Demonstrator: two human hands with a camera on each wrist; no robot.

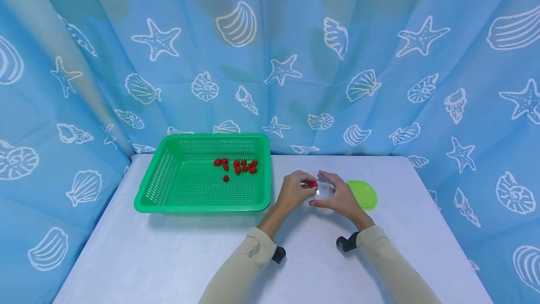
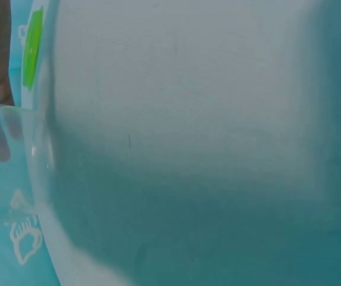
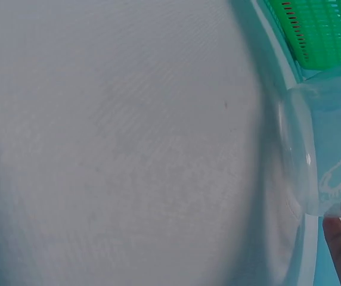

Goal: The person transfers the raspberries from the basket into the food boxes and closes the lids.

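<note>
White table, smooth-topped, narrowing toward the far edge. Blue curtain hangs in folds behind and down both sides, printed with white shells and starfish. Soft shadows under both forearms.

Green basket, slotted walls, stands on the table at left, near the far edge. Red berries lie on its floor, mostly bunched toward the right; one sits nearer the front.

Right of the basket, two hands meet at a clear container. Left hand: grip narrowed to a pinch, a single red berry between thumb and fingers, at the container's left side; whether inside the rim, cannot tell. Right hand: grip spread to the container's width, thumb and fingers curled about it. Lime-green lid lies flat just beyond the right hand, partly covered by it.

Only the head view gives the pinched berry and the basket's contents plainly. Left wrist view adds the right hand's fingers seen through the clear wall. Right wrist view shows the container's curved side close up, fingertips at its lower edge, with red glimpsed through the basket's slots. Container's contact with the table: cannot tell.
</note>
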